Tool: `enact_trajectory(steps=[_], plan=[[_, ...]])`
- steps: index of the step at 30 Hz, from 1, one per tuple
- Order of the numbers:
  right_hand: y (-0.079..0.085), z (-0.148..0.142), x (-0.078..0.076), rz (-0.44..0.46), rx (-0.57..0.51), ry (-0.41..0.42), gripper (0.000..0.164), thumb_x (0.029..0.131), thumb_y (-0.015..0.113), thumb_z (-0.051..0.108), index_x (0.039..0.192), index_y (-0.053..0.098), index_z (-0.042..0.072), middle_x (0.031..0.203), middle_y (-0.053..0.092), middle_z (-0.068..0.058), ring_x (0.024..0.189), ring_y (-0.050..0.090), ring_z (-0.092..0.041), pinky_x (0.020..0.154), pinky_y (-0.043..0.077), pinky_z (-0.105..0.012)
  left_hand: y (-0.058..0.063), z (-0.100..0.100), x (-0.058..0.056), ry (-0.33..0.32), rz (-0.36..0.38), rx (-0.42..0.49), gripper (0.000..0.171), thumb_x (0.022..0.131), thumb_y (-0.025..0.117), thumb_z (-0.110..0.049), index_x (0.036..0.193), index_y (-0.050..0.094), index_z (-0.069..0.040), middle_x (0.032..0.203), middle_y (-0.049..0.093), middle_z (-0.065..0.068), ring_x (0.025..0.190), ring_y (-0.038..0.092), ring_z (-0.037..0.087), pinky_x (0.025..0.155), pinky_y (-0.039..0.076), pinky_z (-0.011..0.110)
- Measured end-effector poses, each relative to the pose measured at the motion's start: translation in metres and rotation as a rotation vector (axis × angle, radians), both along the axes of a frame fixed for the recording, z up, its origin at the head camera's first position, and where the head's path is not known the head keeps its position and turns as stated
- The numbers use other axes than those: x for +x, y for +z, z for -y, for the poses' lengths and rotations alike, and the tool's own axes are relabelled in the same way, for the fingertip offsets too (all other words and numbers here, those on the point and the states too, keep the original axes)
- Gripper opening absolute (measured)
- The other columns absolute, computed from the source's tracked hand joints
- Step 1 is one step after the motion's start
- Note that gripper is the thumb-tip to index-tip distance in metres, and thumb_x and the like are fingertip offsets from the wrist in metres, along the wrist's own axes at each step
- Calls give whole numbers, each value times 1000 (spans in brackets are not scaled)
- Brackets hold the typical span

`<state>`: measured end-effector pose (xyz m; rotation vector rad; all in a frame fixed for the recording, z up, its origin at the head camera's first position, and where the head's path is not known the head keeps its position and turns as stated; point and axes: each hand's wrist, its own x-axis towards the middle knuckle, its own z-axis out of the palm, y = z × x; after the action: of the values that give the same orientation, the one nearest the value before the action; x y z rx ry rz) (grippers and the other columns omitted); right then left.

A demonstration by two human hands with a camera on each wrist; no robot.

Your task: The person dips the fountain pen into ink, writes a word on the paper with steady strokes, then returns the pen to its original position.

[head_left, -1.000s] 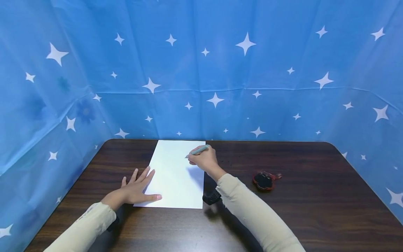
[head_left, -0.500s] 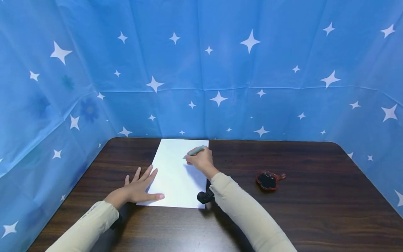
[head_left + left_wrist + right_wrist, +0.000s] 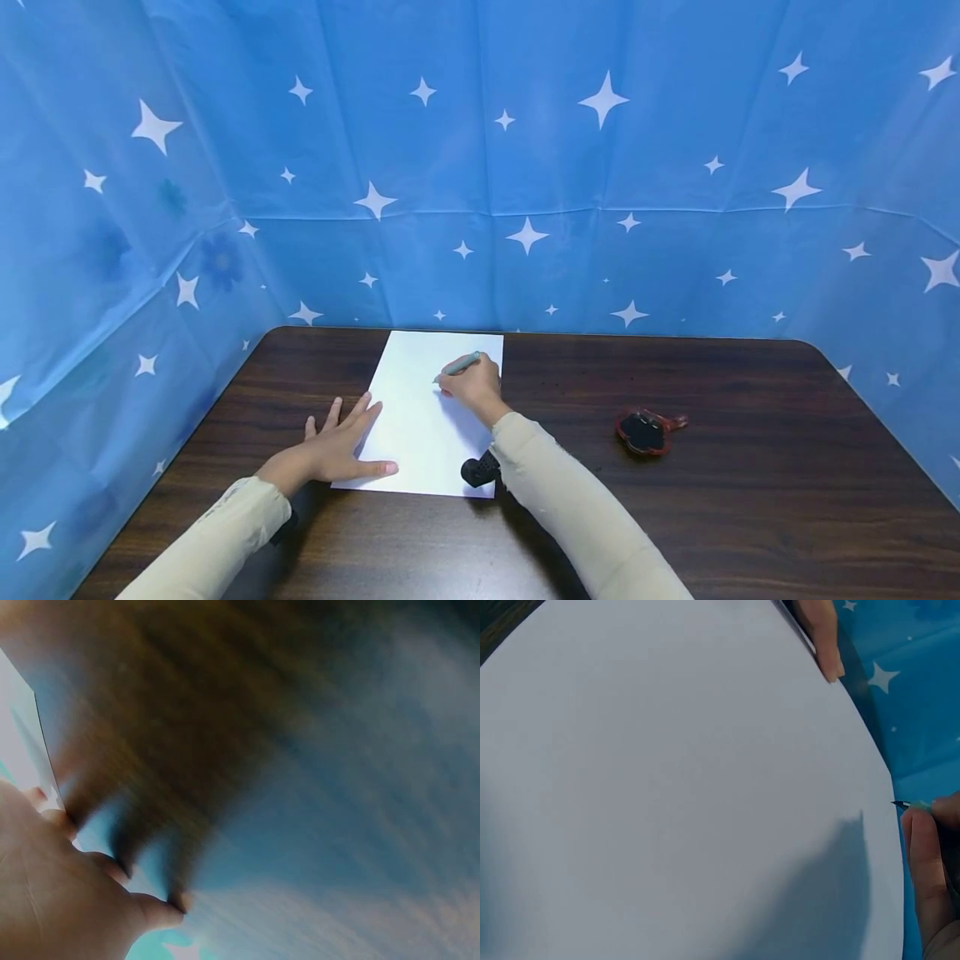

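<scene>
A blank white sheet of paper lies on the dark wooden table. My left hand rests at its left edge with fingers spread, the thumb and some fingertips over the paper. In the left wrist view the left hand shows straight fingers beside the paper's edge. Over the upper right part of the sheet, my right hand pinches a pale teal pen, its tip angled down to the left. In the right wrist view the dark pen tip pokes out past the fingers, and its shadow falls on the page.
To the right on the table lies a red, flower-shaped item with a dark face and a short handle. A blue curtain with white stars hangs behind the table and along its sides.
The right hand with the pen has shifted slightly left and down over the paper. The left hand keeps its place on the sheet; the whole view has drifted a little.
</scene>
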<state>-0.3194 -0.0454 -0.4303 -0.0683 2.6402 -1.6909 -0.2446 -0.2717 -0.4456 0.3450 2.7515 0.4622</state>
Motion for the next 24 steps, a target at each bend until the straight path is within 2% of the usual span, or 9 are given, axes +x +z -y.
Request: enact_trajectory(steps=[13, 21, 24], plan=[[-2, 14, -8, -39, 96, -42, 6, 77, 77, 12, 73, 74, 10, 60, 68, 0, 52, 62, -8, 59, 49, -23, 3, -1, 2, -7, 6, 13, 109, 78, 60, -70, 155, 12, -10, 160, -3, 18, 140, -12, 52, 98, -7, 78], [1, 24, -5, -35, 146, -59, 7, 77, 75, 11, 71, 74, 11, 56, 66, 2, 51, 60, -7, 71, 52, -28, 4, 0, 2, -3, 4, 8, 108, 78, 60, -70, 155, 12, -10, 160, -2, 18, 140, -11, 52, 98, -7, 78], [-1, 26, -5, -31, 152, -58, 7, 78, 75, 11, 71, 74, 11, 56, 66, 2, 51, 60, -8, 70, 51, -27, 4, 0, 2, -3, 8, 5, 109, 78, 60, -71, 155, 12, -10, 160, -2, 18, 140, -12, 52, 98, -7, 78]])
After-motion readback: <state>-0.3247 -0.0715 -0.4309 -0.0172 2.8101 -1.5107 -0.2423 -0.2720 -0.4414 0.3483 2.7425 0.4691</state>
